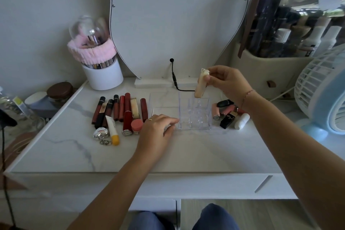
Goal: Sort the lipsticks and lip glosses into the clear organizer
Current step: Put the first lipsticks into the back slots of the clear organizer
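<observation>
We hold a cream, marbled lipstick tube (pixel 200 84) in our right hand (pixel 226 82), pinched near its top between thumb and fingertips, the other fingers curled in. The tube hangs nearly upright, tilted a little, with its lower end just over the back rim of the clear organizer (pixel 195 115); we cannot tell whether it touches the rim. The organizer stands at the middle of the white marbled tabletop (pixel 130 155), and its gridded compartments look empty as far as the clear plastic lets us judge.

Our left hand (pixel 155 130) rests palm down on the tabletop at 9 o'clock of the organizer, fingers loosely spread and gripping nothing, the fingertips at the organizer's near left corner; a ring shows on one finger.

Further toward 9 o'clock lies a row of dark red lip gloss tubes (pixel 119 109), side by side, with a gold-cased lipstick (pixel 134 108) among them. Nearer to us in that group are a white tube with a yellow cap (pixel 113 129), a small pink jar (pixel 136 126) and a silver round keychain case (pixel 101 133).

At 3 o'clock of the organizer sits a smaller cluster: pink lipsticks (pixel 222 111), a black lipstick (pixel 228 120) and a white lip balm stick (pixel 242 121), close together.

At 12 o'clock a black cable (pixel 174 78) runs down below the mirror (pixel 177 20). A brush holder with a pink headband (pixel 93 52) stands at 10 o'clock, and a blue fan (pixel 324 95) at 3 o'clock beyond the cluster.
</observation>
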Motion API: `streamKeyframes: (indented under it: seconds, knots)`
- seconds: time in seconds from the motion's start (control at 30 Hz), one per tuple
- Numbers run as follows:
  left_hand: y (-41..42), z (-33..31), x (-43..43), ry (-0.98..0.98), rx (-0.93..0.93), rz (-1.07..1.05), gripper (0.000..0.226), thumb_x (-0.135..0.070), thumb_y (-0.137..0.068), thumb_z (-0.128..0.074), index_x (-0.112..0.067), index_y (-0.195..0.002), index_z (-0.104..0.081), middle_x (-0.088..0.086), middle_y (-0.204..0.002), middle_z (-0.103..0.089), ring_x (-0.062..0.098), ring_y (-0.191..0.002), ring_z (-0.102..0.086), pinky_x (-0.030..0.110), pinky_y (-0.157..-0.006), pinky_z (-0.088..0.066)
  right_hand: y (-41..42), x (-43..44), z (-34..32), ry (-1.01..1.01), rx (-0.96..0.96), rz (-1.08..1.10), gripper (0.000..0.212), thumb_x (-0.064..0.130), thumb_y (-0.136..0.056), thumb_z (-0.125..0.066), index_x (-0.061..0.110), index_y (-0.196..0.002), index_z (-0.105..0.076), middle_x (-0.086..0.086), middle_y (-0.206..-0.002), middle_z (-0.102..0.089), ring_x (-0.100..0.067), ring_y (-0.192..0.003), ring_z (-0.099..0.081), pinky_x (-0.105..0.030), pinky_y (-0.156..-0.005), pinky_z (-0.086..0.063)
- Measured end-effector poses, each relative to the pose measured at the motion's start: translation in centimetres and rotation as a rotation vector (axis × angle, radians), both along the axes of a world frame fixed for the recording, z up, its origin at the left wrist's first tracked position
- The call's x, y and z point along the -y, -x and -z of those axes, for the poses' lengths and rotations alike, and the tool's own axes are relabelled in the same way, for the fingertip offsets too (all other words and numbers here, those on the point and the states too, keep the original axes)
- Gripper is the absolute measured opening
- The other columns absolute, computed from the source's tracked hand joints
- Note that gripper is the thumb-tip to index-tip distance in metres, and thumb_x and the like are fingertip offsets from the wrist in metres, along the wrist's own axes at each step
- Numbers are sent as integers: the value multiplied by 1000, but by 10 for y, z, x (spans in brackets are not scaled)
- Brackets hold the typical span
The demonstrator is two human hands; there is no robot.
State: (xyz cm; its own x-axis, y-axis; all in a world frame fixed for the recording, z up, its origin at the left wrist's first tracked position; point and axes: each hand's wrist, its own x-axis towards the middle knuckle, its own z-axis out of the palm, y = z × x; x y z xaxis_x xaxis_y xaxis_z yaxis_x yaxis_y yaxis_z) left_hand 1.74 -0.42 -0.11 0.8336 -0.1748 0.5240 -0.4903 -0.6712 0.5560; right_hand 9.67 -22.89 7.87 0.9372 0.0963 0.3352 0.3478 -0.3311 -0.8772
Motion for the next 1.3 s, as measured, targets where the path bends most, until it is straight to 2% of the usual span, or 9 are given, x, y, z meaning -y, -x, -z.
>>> streamKeyframes:
  seconds: [0.37,0.47,0.57,0.63,0.73,0.83,0.9,1.0,1.3]
  knots:
    - [1,-1,0,23,-21,-11,16,-8,-83,-68,-11,-97,-73,0,-92,-73,19,-90,-64,38,-83,-48,2,-5,8,183,-45,27,23,30,-80,-66,22,-101,-65,9,-90,-70,3,-80,-64,-3,-69,-45]
    - [1,-1,0,22,-18,-15,16,-7,-83,-67,-11,-97,-73,0,-92,-73,19,-90,-63,37,-83,-48,6,-7,14,222,-100,34,22,34,-80,-65,23,-99,-66,9,-89,-68,-3,-71,-63,-10,-52,-48]
    - [1,-1,0,23,-19,-13,16,-7,-83,-67,-11,-97,-73,0,-92,-73,18,-91,-63,36,-84,-48,8,-8,19,203,-122,24,20,29,-81,-66,20,-98,-66,4,-92,-68,2,-52,-60,-4,-36,-36]
    - [2,-2,0,23,-21,-12,16,-6,-83,-66,-11,-96,-73,0,-92,-73,18,-91,-63,36,-84,-48,9,-7,21,189,-145,14,22,24,-81,-66,16,-102,-65,-2,-99,-68,6,-53,-61,-3,-40,-37]
    - [2,-2,0,21,-20,-9,15,-6,-83,-66,-11,-96,-73,0,-92,-73,18,-91,-63,37,-84,-48,14,-1,21,187,-166,43,34,28,-82,-65,19,-114,-60,6,-102,-65,-18,-78,-67,-16,-47,-51]
    - [2,-2,0,26,-18,-6,15,-7,-84,-66,-11,-96,-73,0,-92,-73,17,-91,-63,38,-85,-49,18,23,20,184,-104,173,36,28,-82,-64,20,-117,-58,5,-105,-62,-8,-85,-62,-17,-56,-54]
    - [2,-2,0,29,-15,-4,14,-8,-84,-66,-11,-96,-73,-1,-91,-73,18,-90,-64,40,-84,-49,22,49,25,291,-42,348,33,25,-82,-63,18,-115,-60,4,-102,-62,-9,-85,-59,-19,-72,-50]
    - [1,-1,0,28,-23,0,14,-8,-84,-67,-10,-96,-73,0,-91,-73,20,-90,-64,43,-84,-50,28,86,35,426,-82,518,29,23,-82,-63,17,-111,-62,-1,-101,-64,-15,-88,-56,-26,-74,-41]
    - [3,-1,-1,36,-42,-10,16,-6,-84,-66,-10,-97,-73,-1,-91,-73,18,-90,-64,42,-84,-50,20,106,44,567,-177,491,26,25,-81,-65,18,-106,-66,-3,-105,-68,-19,-93,-58,-28,-80,-41]
